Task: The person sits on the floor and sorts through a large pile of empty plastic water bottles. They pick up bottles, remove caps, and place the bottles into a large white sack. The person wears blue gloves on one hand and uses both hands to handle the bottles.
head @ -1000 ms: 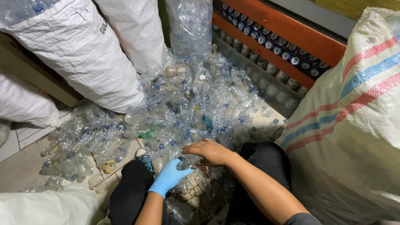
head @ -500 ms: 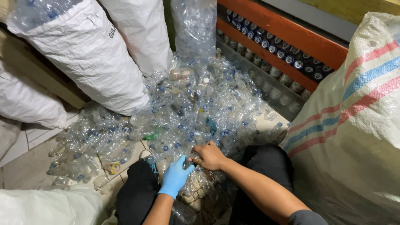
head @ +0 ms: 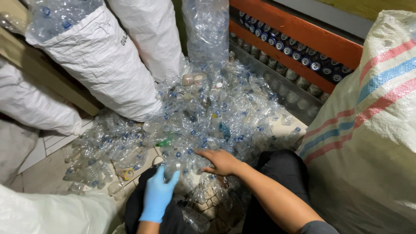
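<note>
This is a bottle-sorting spot in a recycling depot — a storeroom corner, not a home. A heap of crushed clear plastic bottles (head: 208, 112) covers the tiled floor (head: 39, 167), hemmed in by tall white woven sacks (head: 104, 65) stuffed with more bottles and a striped sack (head: 368, 130) at the right edge. Along the far edge, an orange rack (head: 299, 37) holds rows of capped bottles — bulk stock.
</note>
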